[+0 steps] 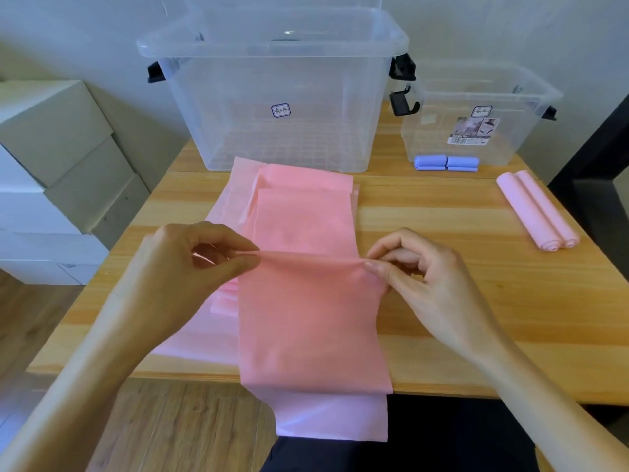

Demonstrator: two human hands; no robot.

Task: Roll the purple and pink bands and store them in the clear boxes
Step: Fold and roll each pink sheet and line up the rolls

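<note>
Your light wooden counter (pixel 442 301) carries everything listed. At 12 o'clock: large clear plastic storage box (pixel 272 97) with black latches, open-topped. At 1 o'clock: small clear plastic box (pixel 476 127) bearing a printed label. At centre: long flat pink elastic band (pixel 313 318), lying over paler pink sheets and draping off the counter's 6 o'clock edge. At 3 o'clock: two rolled pale pink bands (pixel 537 212), side by side. Just before the small box: two rolled purple bands (pixel 446 163). Your left hand (pixel 190 264) and right hand (pixel 418 270) each pinch one side of a raised fold across the flat band.
</note>
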